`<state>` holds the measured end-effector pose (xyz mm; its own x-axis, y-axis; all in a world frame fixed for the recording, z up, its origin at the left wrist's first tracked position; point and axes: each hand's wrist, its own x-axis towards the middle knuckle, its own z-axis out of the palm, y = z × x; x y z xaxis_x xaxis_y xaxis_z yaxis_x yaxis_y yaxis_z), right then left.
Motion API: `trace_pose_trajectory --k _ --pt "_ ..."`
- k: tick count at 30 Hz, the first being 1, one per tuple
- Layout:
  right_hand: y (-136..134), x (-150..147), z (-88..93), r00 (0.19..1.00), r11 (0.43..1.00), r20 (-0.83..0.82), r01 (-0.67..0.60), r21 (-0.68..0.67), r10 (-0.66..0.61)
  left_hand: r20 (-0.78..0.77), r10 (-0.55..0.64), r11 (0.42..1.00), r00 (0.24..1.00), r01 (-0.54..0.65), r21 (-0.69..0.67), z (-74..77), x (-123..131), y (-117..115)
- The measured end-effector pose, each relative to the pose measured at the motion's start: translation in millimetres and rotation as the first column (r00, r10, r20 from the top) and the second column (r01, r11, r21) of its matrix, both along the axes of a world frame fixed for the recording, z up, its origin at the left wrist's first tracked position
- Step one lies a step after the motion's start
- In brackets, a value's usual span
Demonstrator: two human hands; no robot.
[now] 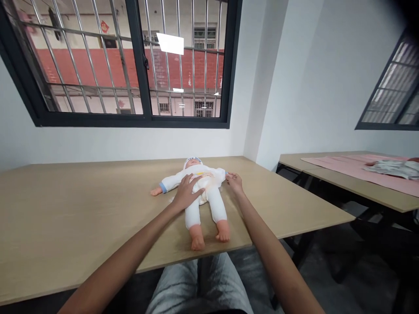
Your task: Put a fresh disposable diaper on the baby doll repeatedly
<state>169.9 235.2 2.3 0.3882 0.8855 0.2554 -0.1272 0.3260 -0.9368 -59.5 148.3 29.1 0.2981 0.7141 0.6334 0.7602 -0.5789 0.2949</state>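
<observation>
A baby doll [209, 205] in a white suit and cap lies on its back on the wooden table [65, 209], its bare feet towards me near the front edge. My left hand [187, 192] rests flat on the doll's belly, fingers spread and open. My right hand [234, 181] is at the doll's outstretched arm on the right side, fingers closed in a pinch on the sleeve end or the doll's hand.
A barred window [131, 65] fills the wall behind the table. To the right stands a second table [360, 183] with a pink cloth [353, 168] and another bundle of pale clothing [393, 168]. My knees in grey trousers [199, 288] are under the table edge.
</observation>
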Motion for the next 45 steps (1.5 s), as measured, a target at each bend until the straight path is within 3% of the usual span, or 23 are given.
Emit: trace_pose_trajectory --k 4,8,12,15,19,26,31,36,45 --pt "-6 -5 6.7 1.000 0.998 -0.023 0.001 0.064 0.001 -0.071 0.044 0.999 0.997 -0.044 0.012 3.8 0 -4" --pt "-11 -14 6.9 0.995 0.984 0.063 0.068 0.166 -0.080 -0.159 0.073 0.994 0.985 -0.059 0.091 16.1 7 -14" --pt "-23 -25 11.0 0.979 0.959 0.159 0.080 0.273 -0.127 -0.249 0.013 0.990 0.968 0.023 0.141 28.2 32 -18" --pt "-35 -30 16.7 0.969 0.943 0.204 0.070 0.324 -0.142 -0.372 -0.044 0.992 0.927 0.083 0.090 32.7 55 -13" --pt "-40 -30 18.7 0.969 0.949 0.201 0.078 0.306 -0.144 -0.487 -0.005 0.999 0.873 0.024 0.033 31.6 77 -1" --pt "-26 -28 8.7 0.970 0.940 0.091 0.191 0.283 -0.224 -0.462 0.141 0.990 0.875 -0.113 0.087 21.8 94 25" --pt "-22 -29 6.1 0.967 0.943 0.133 0.171 0.285 -0.216 -0.458 0.121 0.990 0.881 -0.139 -0.005 31.3 86 43" --pt "-22 -27 4.9 0.973 0.951 0.150 0.129 0.283 -0.176 -0.454 0.057 0.986 0.889 -0.121 -0.112 40.7 72 45" --pt "-20 -28 1.7 0.959 0.967 0.230 0.110 0.231 -0.164 -0.392 0.204 0.972 0.897 -0.234 -0.028 32.9 77 45"
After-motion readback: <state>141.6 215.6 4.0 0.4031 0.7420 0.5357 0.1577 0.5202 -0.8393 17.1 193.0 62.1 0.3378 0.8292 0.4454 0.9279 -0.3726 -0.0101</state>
